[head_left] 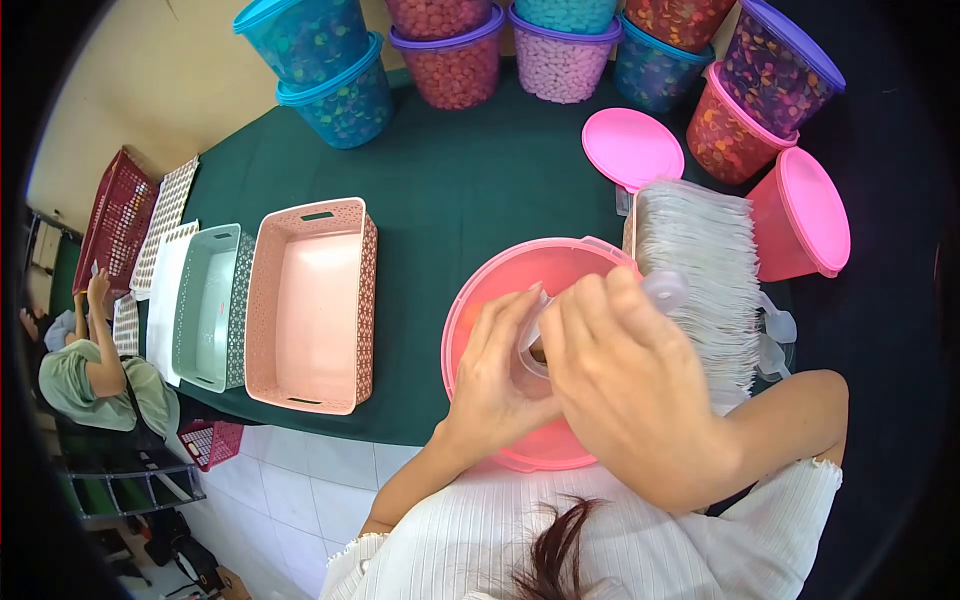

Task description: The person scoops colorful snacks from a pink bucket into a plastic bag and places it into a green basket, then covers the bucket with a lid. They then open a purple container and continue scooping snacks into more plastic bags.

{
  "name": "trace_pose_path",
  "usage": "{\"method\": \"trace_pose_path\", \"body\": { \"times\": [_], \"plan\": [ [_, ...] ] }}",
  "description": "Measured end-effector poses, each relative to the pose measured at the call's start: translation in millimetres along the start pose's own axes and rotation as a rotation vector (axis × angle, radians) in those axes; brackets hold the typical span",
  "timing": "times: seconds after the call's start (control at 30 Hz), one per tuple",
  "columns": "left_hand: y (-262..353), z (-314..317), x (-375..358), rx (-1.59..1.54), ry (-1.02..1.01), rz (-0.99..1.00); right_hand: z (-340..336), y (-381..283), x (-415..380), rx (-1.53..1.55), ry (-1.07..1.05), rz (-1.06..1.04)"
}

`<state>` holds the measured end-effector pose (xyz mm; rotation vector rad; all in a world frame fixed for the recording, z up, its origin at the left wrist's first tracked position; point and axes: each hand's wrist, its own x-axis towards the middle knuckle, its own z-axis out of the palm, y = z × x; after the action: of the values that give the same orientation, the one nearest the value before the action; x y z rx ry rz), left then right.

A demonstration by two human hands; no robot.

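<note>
Both my hands are in front of my chest, over a round pink tub (462, 330). My left hand (495, 375) is wrapped around a small clear plastic container (527, 372) with a rounded opening; something brown shows inside. Closed and close against it, my right hand (630, 390) covers part of that opening. A translucent plastic piece (666, 290) sticks out beyond the right hand's knuckles. My fingers hide what the right hand grips, and I cannot make out whether this piece belongs to it.
Clear plastic pouches (700, 280) stand packed to the right, beside translucent scoops (778, 325). A pink lid (633, 148) and a lidded pink tub (790, 220) are behind. Filled tubs (455, 70) line the back. Left are a pink basket (367, 300), a green basket (240, 310) and another person (105, 375).
</note>
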<state>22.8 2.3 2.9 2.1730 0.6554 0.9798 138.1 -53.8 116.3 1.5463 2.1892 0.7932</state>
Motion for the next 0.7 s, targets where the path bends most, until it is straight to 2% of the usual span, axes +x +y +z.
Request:
{"method": "trace_pose_path", "body": {
  "times": [0.03, 0.1, 0.13, 0.2, 0.23, 0.3, 0.33, 0.37, 0.4, 0.47, 0.5, 0.53, 0.6, 0.67, 0.7],
  "plan": [
    [0.1, -0.6, -0.1, -0.001, -0.001, -0.004, -4.4, 1.7, 0.7, -0.024, 0.013, -0.004],
    [0.4, -6.0, 0.3, -0.095, 0.011, -0.100, -12.2, 17.9, -1.9, 0.079, 0.003, 0.201],
    [0.0, -9.9, -0.2, -0.095, 0.016, -0.107, -20.0, 28.1, -1.7, 0.081, 0.003, 0.192],
    [-1.2, -21.9, -2.0, -0.182, 0.159, -0.090, -28.7, 44.9, -3.1, 0.125, 0.138, 0.384],
    [0.8, -31.5, -4.9, -0.239, 0.208, -0.099, -21.9, 47.8, -5.0, 0.127, 0.139, 0.378],
    [4.6, -38.7, -17.4, -0.554, 0.481, -0.058, 2.0, 44.9, -8.1, 0.233, 0.010, 0.236],
    [28.3, -46.4, -2.3, -0.562, 0.821, -0.427, 18.7, 34.7, -3.5, 0.197, -0.064, 0.131],
    [24.8, -52.4, -5.0, -0.561, 0.817, -0.428, 37.9, 21.1, 4.3, 0.159, -0.137, 0.027],
    [15.9, -66.5, -10.1, -0.788, 0.687, -0.247, 53.1, 9.1, 16.1, 0.240, -0.336, -0.100],
    [0.4, -87.4, -19.1, -1.201, 0.395, 0.130, 92.5, -27.8, 33.8, 0.225, -0.388, -0.184],
    [-2.7, -85.8, -20.1, -1.412, 0.347, 0.092, 106.8, -43.3, 41.2, 0.216, -0.337, -0.217],
    [-8.3, -82.7, -23.1, -1.405, 0.349, 0.092, 117.4, -56.0, 47.2, 0.205, -0.285, -0.250],
    [-23.1, -74.0, -30.8, -1.746, 0.205, -0.076, 126.2, -75.5, 57.3, 0.185, -0.203, -0.251],
    [-30.1, -60.2, -38.8, -1.773, 0.167, -0.086, 125.1, -82.7, 64.1, 0.167, -0.121, -0.256],
    [-32.0, -52.6, -43.7, -1.831, 0.194, -0.174, 123.8, -84.1, 66.2, 0.170, -0.088, -0.327]
  ]
}}
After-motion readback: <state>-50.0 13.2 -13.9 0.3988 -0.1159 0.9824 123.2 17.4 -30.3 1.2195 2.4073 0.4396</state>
